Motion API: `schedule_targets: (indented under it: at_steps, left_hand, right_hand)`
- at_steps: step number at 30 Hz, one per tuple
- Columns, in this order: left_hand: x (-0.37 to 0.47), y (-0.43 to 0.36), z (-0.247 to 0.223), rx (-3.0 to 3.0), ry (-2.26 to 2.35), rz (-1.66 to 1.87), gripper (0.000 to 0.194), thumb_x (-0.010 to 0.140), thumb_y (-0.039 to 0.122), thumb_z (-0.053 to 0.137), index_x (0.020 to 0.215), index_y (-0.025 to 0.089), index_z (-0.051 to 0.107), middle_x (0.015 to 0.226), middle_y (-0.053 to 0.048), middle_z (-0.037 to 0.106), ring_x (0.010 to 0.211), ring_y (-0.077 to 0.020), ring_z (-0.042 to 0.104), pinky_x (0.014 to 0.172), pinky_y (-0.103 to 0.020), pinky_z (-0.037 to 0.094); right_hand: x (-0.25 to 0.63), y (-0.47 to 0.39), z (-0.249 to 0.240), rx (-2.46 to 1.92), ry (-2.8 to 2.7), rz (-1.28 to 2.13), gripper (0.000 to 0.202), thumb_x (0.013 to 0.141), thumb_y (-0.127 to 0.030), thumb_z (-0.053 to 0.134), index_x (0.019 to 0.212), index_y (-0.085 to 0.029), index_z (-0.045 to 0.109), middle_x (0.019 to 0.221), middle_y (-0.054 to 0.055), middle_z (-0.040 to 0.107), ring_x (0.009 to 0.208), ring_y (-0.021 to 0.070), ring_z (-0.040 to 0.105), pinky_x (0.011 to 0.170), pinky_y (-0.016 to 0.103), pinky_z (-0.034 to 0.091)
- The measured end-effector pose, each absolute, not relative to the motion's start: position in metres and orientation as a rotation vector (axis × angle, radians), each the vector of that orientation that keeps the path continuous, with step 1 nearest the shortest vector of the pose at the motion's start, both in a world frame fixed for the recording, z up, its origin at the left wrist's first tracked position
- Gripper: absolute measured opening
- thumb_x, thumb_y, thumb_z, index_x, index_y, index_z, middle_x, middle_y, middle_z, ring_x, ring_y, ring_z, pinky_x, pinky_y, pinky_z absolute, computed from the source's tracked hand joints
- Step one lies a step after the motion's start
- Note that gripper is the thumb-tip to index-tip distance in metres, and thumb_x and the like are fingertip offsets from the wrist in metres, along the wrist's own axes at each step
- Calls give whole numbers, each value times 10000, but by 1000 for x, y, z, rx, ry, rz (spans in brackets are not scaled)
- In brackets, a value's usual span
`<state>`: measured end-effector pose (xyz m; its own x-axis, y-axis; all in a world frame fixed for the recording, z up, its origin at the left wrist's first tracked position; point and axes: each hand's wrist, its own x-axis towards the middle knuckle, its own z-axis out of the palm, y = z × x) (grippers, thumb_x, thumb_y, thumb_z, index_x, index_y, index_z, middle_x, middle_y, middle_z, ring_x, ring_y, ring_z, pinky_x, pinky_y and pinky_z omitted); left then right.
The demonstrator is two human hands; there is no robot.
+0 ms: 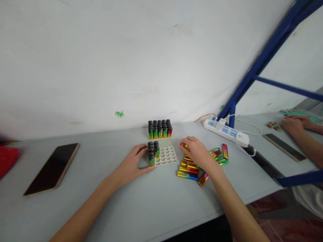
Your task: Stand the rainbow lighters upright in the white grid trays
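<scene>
A white tray with round holes lies on the grey table. Several black-topped lighters stand in its left part. My left hand rests at the tray's left side, thumb and fingers spread around the lighters there. To the right, my right hand is over a pile of shiny coloured tubes, its fingers bent together at the pile's upper left; what they hold, if anything, is hidden. Behind the tray, a block of upright lighters stands near the wall.
A dark phone lies at the left, near a red object. A white power strip with cables and a blue metal frame are at the right. Beyond it are another person's hands and a second phone.
</scene>
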<state>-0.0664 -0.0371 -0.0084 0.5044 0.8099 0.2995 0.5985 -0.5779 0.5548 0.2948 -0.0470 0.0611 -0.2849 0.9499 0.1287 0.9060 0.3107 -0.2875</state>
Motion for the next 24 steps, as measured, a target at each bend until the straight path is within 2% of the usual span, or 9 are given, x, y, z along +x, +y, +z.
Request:
schedule_targets:
  at_steps: [5,8,10,12,14,16,19,22,24]
  left_hand:
    - [-64,-38,-11,2403,1155,771,689,1053,678,904,1561,231,774,1695,-183,736,1587,-432,718,1411,-612,592]
    - [-64,-38,-11,2408,1145,760,712,1076,691,876,1594,218,753,1712,-194,723,1604,-433,703,1420,-618,579]
    - [-64,-39,-10,2403,1142,762,707,1077,691,876,1595,225,754,1714,-190,723,1609,-435,698,1420,-623,577]
    - [-63,-39,-9,2393,1139,770,696,1067,686,889,1582,235,765,1705,-185,730,1602,-438,703,1416,-626,581]
    - [-63,-39,-8,2382,1136,781,693,1054,683,902,1568,236,776,1693,-186,738,1594,-443,708,1409,-629,589]
    - [-63,-39,-8,2375,1136,789,696,1045,686,909,1560,234,782,1685,-190,742,1591,-447,710,1404,-631,595]
    - [-63,-40,-7,2372,1144,787,699,1048,695,905,1560,235,784,1685,-189,744,1592,-445,713,1410,-628,590]
    - [-63,-40,-5,2373,1143,775,703,1042,690,916,1563,236,785,1687,-188,745,1594,-446,714,1414,-629,588]
    - [-63,-40,-4,2369,1143,775,696,1031,674,934,1561,245,791,1680,-182,751,1588,-447,720,1408,-632,595]
  right_hand:
    - [345,-38,36,-1799,-2284,138,115,1168,-298,821,1237,-225,879,1320,166,854,1241,347,809,1094,437,617]
    - [353,-34,27,-1822,-2282,195,67,1171,-286,772,1160,-229,806,1228,152,857,1132,322,811,1009,408,603]
    - [350,-32,29,-1795,-2175,299,88,1193,-312,701,1203,-238,748,1085,108,848,990,294,793,910,384,575]
    - [343,-31,36,-1695,-2005,444,191,1217,-411,623,1255,-247,714,874,25,768,809,263,720,802,365,524]
    - [331,-28,49,-1534,-1819,603,345,1194,-578,618,1241,-253,724,752,-34,651,702,234,623,728,351,477]
    - [312,-24,63,-1365,-1634,768,487,1089,-737,734,1170,-258,754,750,-45,609,682,209,557,687,341,452]
    - [280,-16,77,-1146,-1385,1010,599,900,-815,943,1031,-256,772,794,-34,621,707,178,503,681,331,451]
    - [249,-13,75,-1005,-1234,1137,700,845,-906,960,863,-257,700,794,-22,612,748,176,517,711,328,492]
    - [235,-16,69,-954,-1193,1232,757,832,-974,933,866,-265,671,810,-20,624,767,184,556,714,323,528]
